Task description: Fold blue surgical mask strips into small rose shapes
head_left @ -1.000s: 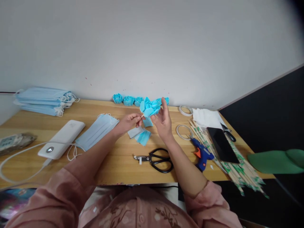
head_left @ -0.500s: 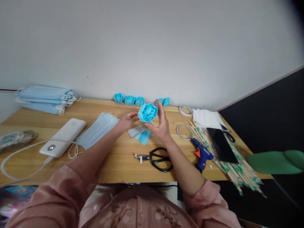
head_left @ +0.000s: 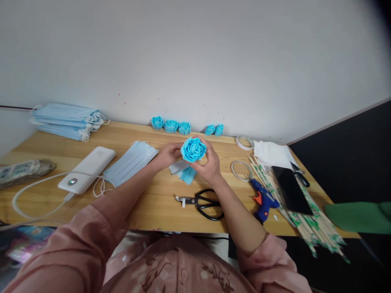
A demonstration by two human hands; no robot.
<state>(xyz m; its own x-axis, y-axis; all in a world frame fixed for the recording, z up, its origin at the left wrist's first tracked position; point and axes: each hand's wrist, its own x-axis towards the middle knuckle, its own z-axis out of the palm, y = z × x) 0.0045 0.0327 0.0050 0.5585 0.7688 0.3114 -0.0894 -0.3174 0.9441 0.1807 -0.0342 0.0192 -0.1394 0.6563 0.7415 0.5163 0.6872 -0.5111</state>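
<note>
A blue artificial flower (head_left: 193, 149) with layered petals is held up above the middle of the table, its top facing me. My left hand (head_left: 170, 155) grips it from the left, its fingertips partly hidden behind the petals. Around its right side curve the thumb and fingers of my right hand (head_left: 210, 165). Below the flower lie cut blue pieces (head_left: 187, 175) and a pale strip (head_left: 177, 166). Closer to me rest black-handled scissors (head_left: 201, 202) with a white scrap on the blades.
Several finished blue flowers (head_left: 171, 126) line the wall. Face masks (head_left: 67, 118) are stacked at left, near a white power bank (head_left: 88, 169) with its cable. At right lie tape rolls (head_left: 244, 142), a blue glue gun (head_left: 263, 199), a phone (head_left: 291, 190) and wrapped sticks (head_left: 317, 228).
The flower has turned so its top faces me more squarely, and my right fingers have closed in around it. The whole view has shifted slightly.
</note>
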